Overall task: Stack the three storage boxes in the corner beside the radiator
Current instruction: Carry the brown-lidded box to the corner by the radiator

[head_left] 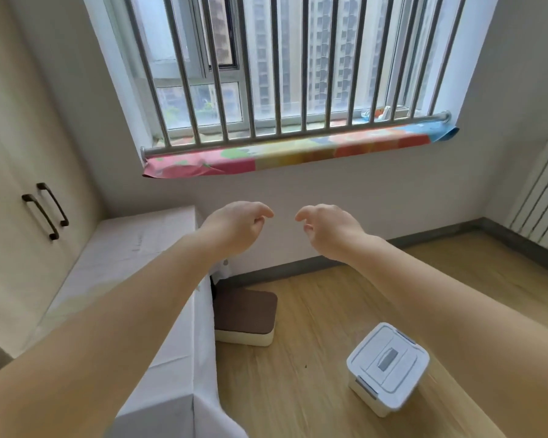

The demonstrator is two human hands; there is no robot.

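Both bare arms were stretched forward and raised to about the height of the wall below the window, palms turned down and wrists slightly bent. The left hand (234, 227) and the right hand (329, 229) hung side by side with a narrow gap between them; on each the fingers curled loosely downward and inward — half open, nothing held, nothing touched. One white storage box (388, 368) stood upright on the wooden floor (314, 358) under the right forearm, lid on, latches at its sides and a grey recessed handle in the lid's centre. It sat turned at an angle to the wall, one corner toward the camera; the handle's long axis ran from lower left to upper right in view. A second, low white box with a brown top (246, 314) rested flat on the floor against the white-covered bed (159, 279), near the grey baseboard, well apart from the first. No third box could be made out. The white radiator (541, 197) hung on the right wall — the floor corner beside it lay well apart from both boxes.
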